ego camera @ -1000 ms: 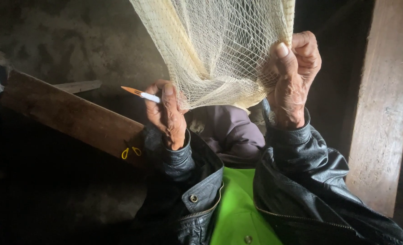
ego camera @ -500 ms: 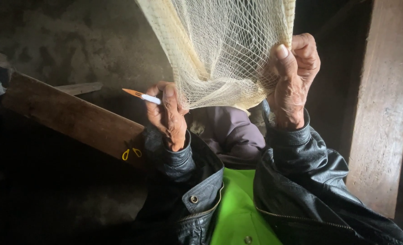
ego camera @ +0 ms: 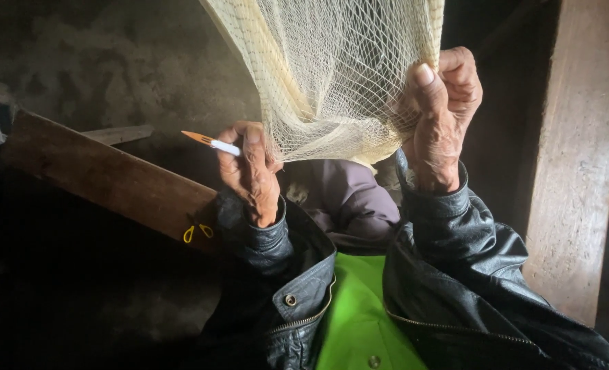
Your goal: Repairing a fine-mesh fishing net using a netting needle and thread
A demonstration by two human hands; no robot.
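A pale yellow fishing net (ego camera: 332, 75) hangs down from the top of the view in front of me. My right hand (ego camera: 438, 116) is closed on a bunched fold of the net at its right side, thumb up. My left hand (ego camera: 250, 171) is at the net's lower left edge and grips a thin white tool with an orange tip (ego camera: 212, 142), which points left, away from the net. Both arms are in black leather jacket sleeves. A purple-clothed knee (ego camera: 349, 199) shows below the net.
A brown wooden plank (ego camera: 106, 178) slants at the left, with a small yellow loop (ego camera: 196, 231) hanging at its lower end. A wooden post (ego camera: 578, 157) stands at the right. A rough dark wall is behind. Green cloth (ego camera: 359, 315) shows between the jacket fronts.
Almost nothing moved. The left hand with the tool has shifted very slightly; the right hand keeps the same hold on the net.
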